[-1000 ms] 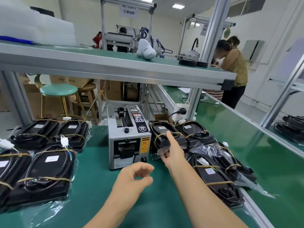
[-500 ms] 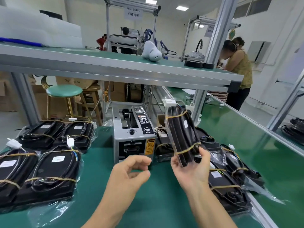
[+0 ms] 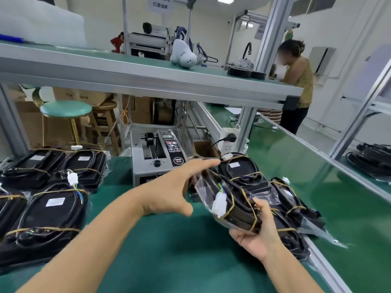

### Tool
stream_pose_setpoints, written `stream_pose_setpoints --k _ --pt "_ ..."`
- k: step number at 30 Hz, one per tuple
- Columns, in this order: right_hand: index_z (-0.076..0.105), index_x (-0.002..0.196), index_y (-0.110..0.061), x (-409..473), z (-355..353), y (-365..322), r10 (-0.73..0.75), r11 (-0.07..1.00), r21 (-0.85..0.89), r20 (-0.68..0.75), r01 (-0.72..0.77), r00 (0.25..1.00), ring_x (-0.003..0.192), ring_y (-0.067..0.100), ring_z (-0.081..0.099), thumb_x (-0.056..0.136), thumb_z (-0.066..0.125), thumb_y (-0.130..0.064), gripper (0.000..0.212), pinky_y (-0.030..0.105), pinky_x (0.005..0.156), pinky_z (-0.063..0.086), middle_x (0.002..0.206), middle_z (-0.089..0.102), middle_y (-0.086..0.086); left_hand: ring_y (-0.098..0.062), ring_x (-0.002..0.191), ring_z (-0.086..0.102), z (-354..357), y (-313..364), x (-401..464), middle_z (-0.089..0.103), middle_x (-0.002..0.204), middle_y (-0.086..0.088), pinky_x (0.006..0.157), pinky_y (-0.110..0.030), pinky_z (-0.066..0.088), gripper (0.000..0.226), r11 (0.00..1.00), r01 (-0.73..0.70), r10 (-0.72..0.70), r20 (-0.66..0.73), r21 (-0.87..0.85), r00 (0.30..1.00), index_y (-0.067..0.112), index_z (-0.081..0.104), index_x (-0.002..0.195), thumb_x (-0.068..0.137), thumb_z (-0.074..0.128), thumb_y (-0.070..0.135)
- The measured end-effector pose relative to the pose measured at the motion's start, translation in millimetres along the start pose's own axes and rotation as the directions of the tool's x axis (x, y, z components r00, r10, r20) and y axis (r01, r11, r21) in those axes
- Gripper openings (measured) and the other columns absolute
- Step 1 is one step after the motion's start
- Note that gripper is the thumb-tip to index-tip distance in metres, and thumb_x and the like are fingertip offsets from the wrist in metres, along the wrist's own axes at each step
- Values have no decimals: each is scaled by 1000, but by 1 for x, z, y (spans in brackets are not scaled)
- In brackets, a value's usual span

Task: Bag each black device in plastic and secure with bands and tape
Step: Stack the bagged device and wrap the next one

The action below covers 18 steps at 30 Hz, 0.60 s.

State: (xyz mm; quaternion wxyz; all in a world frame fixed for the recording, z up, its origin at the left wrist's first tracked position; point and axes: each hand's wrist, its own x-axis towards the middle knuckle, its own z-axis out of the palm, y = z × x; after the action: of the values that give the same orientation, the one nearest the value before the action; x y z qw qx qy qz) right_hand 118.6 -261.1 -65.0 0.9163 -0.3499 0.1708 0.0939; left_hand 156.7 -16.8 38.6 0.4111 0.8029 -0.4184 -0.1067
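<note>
One bagged device (image 3: 230,205) is gripped at its near end by the right hand (image 3: 257,235); left hand (image 3: 175,187) reaches over it, fingers straight. The loose bag could slip off.

Tape dispenser (image 3: 155,153) between bagged stacks (image 3: 45,199) left, pile (image 3: 281,199) right.

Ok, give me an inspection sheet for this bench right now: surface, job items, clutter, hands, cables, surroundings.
Surface: green bench mat, bare in the middle.
Job's things: held bagged device with rubber bands; finished devices stacked left; more piled right; tape dispenser behind.
Clutter: nothing seen.
Hands: left hand open, fingers reaching to the bag's far end; right hand grips its near end.
Cables: plug in power strip; white connector on held device.
Surroundings: upper shelf, green stool, person standing far right.
</note>
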Motion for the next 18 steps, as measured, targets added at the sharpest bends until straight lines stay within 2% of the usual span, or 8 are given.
stream_pose_setpoints --k 2,4,7,10,11,14,15,18 --pt "70 81 -7 1 0 -4 42 998 -39 13 -42 999 61 19 42 52 78 -36 42 21 38 36 88 64 11 0 143 14 0 0 5 32 148 21 119 -29 6 92 953 -13 39 -81 302 996 34 36 143 62 70 7" --pt "71 84 -5 2 4 -6 102 990 -91 -20 -104 995 67 25 52 57 78 -43 47 28 45 46 94 66 15 -14 133 38 4 3 7 54 134 4 113 -36 24 64 902 -102 193 -181 419 964 16 56 125 66 81 14" --pt "73 81 -3 9 10 -14 169 975 -125 -117 -184 979 71 33 69 77 65 -59 57 35 73 45 91 72 19 -11 96 57 7 5 0 66 103 -1 85 -27 44 50 924 -159 252 -241 348 937 8 66 106 63 87 21" --pt "66 98 10 18 23 -21 210 964 -133 -148 -230 967 98 38 66 91 53 -53 65 46 99 42 109 67 26 -5 81 58 11 9 -14 62 89 10 70 -16 43 47 952 -141 213 -255 272 943 16 66 99 59 87 23" --pt "57 108 11 22 29 -22 210 968 -105 -172 -230 962 103 36 63 93 52 -50 63 47 101 43 113 64 25 -5 78 57 13 9 -20 61 86 11 68 -16 42 44 951 -137 210 -254 276 944 18 65 96 58 87 23" --pt "36 138 -5 36 42 -20 106 987 -85 -314 -140 943 84 29 67 96 53 -42 58 40 77 55 103 60 19 -6 72 56 14 8 -43 58 80 12 60 -21 43 39 965 -79 145 -259 249 955 21 63 87 55 86 22" --pt "34 142 -4 41 42 -19 69 992 -72 -338 -99 939 90 30 66 96 54 -39 62 40 82 54 105 59 19 -7 71 57 12 8 -51 58 79 11 59 -23 45 38 974 -55 114 -268 218 957 24 62 85 55 85 23" --pt "33 145 -3 42 43 -15 75 997 20 -364 -73 928 125 36 51 97 54 -34 61 44 109 38 136 50 25 -8 69 59 3 5 -69 61 78 11 59 -28 47 39 985 47 10 -331 164 943 29 61 82 50 83 33"
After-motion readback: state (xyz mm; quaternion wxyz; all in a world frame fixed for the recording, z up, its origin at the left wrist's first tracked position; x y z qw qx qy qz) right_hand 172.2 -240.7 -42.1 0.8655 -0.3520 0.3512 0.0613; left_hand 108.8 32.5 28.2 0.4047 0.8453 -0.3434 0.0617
